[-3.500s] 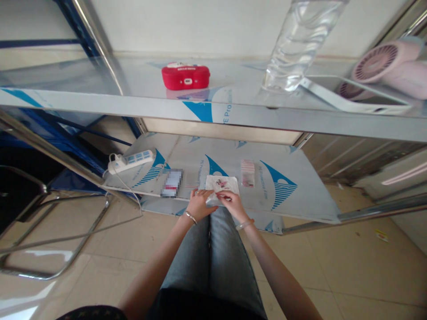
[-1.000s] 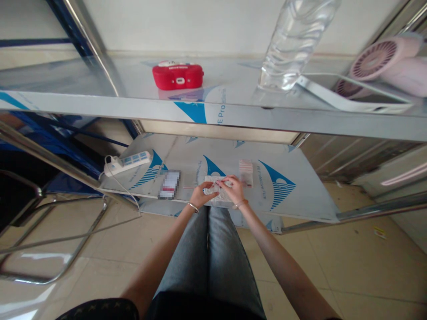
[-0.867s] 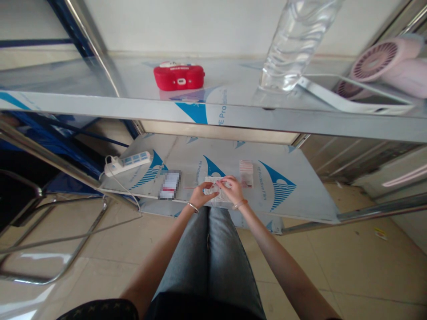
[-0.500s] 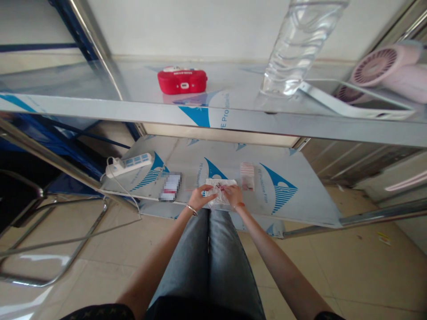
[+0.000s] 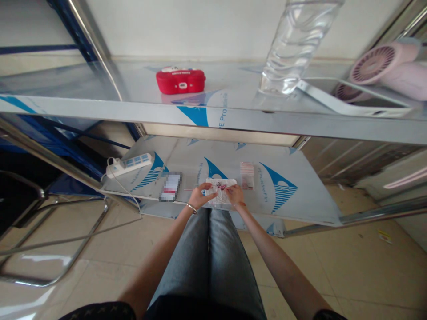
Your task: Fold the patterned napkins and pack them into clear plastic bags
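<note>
A crumpled white sheet [image 5: 218,199], perhaps tissue or cloth, lies at the front edge of the lower shelf. On it is a small tangle of dark red and pink bits [image 5: 220,187], too small to make out. My left hand [image 5: 199,197] rests at the sheet's left side, thumb and fingers apart. My right hand [image 5: 236,195] is at the sheet's right side, its fingertips drawn together by the red bits; what they pinch is too small to name. Just behind my right hand lies a small clear packet [image 5: 247,176] with pinkish stripes.
On the lower shelf [image 5: 300,200] lie a phone [image 5: 171,186] and a white power strip [image 5: 131,164] with its cord hanging down. The upper shelf [image 5: 133,100] overhangs it, carrying a red case [image 5: 181,82], a water bottle [image 5: 283,53], a white-framed stand [image 5: 353,106] and a pink fan [image 5: 375,64].
My right hand's fingers have shifted slightly by the red bits. My left hand stays almost where it was. The view has moved a little.
</note>
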### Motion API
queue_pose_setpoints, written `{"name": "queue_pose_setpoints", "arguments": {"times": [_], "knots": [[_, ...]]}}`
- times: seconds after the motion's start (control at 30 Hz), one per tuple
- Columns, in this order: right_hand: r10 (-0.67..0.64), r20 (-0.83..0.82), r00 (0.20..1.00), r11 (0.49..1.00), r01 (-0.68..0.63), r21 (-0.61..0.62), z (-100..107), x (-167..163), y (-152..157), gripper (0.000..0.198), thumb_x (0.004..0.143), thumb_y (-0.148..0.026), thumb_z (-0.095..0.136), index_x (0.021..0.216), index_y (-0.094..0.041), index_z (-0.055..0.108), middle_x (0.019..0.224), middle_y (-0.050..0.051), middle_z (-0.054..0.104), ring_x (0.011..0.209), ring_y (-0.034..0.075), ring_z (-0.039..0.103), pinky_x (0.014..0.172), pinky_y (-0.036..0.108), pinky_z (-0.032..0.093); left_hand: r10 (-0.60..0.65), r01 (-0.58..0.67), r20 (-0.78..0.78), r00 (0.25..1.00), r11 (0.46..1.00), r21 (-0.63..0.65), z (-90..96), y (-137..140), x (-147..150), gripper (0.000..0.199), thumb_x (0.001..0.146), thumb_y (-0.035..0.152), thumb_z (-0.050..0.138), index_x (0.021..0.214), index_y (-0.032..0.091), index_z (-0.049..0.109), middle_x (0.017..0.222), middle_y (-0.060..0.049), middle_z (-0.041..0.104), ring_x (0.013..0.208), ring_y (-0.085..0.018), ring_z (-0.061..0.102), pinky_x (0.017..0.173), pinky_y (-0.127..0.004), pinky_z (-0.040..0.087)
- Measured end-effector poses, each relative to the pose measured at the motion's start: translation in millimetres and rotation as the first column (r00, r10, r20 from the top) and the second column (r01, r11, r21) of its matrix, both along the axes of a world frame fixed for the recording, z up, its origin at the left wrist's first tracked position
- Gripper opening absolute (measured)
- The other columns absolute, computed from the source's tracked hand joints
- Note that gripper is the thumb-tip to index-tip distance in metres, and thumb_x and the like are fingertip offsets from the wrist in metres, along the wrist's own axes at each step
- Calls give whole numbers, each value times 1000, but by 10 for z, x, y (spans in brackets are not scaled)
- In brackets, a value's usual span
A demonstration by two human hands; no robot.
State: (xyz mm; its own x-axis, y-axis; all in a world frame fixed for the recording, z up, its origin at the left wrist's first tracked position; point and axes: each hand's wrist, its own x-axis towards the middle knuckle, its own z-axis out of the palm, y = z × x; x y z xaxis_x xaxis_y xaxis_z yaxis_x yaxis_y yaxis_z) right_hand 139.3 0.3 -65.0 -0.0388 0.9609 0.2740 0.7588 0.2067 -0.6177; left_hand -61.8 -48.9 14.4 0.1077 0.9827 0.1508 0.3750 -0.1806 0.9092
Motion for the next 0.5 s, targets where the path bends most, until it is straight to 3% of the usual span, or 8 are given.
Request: {"name": "queue_pose_setpoints", "arguments": {"times": [0.13,0.27,0.4,0.5], "knots": [[-26,-133,991,999,32,44,159,-54,-17,24,79,-37,56,71,-17,66,77,8,67,74,21,60,72,34,46,-10,10,-19,1000,1000,-9,-28,10,2,45,64,39,73,101,15,63,98,-9,68,92,-20,63,87,-36,50],[54,-378,924,993,-10,118,503,-190,-96,31,73,-48,61,68,-18,64,74,5,64,73,19,59,70,31,48,-15,15,-32,999,1000,-4,-31,17,2,45,64,39,73,101,15,63,97,-8,68,91,-20,63,86,-34,50],[170,-411,896,985,-140,103,769,-298,-187,32,71,-50,63,67,-19,64,74,4,62,73,17,59,67,28,47,-29,29,-36,999,1000,4,-24,27,1,45,65,38,73,101,14,62,97,-9,68,91,-20,63,86,-34,49],[237,-382,894,972,-216,98,764,-298,-189,31,73,-50,62,70,-19,66,77,5,64,77,18,60,68,28,48,-31,32,-42,999,999,17,-30,35,-3,44,64,37,73,100,14,62,96,-9,68,90,-20,63,84,-34,50]]}}
